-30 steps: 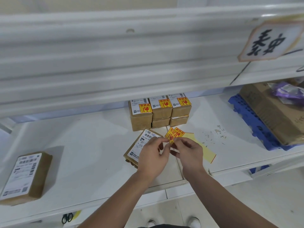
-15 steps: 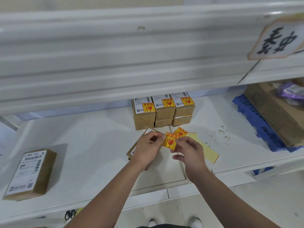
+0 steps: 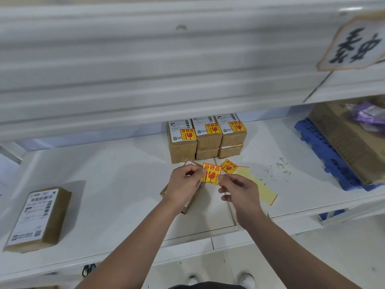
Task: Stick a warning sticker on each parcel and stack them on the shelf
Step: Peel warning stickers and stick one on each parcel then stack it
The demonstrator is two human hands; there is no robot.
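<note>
Nearest to us, our two forearms reach in over the front edge of the shelf [image 3: 87, 197]. Our left hand [image 3: 184, 185] and right hand [image 3: 239, 189] meet above the board, and between them we hold one yellow-and-red warning sticker [image 3: 210, 173]. The left thumb and forefinger are pinched shut on its left edge, the right ones on its lower right corner. We hold it taut by two edges, we judge, so the sticky face stays flat and does not curl onto itself or our skin.

Directly under the left hand lies the parcel in hand [image 3: 192, 200], a brown box, largely hidden by the wrist; only a corner of its white label shows above the knuckles. It sits just below the sticker, presumably so the sticker need only drop a little to land on it. It is not yet pressed down.

Just beyond the right hand, the backing strip [image 3: 263, 189] lies flat on the shelf, mostly bare yellow, with one remaining sticker [image 3: 228, 166] at its far end.

Off to the left, well apart, an unlabelled parcel [image 3: 38, 217] waits with no warning sticker that we can see.

Farther back, the stacked parcels [image 3: 206, 138] stand against the rear of the shelf, three side by side, with lower boxes visible under the middle and right ones. The top ones show their stickers, so we take these as finished.

To the far right a large carton [image 3: 345, 142] rests on a blue pallet [image 3: 320, 149].
</note>
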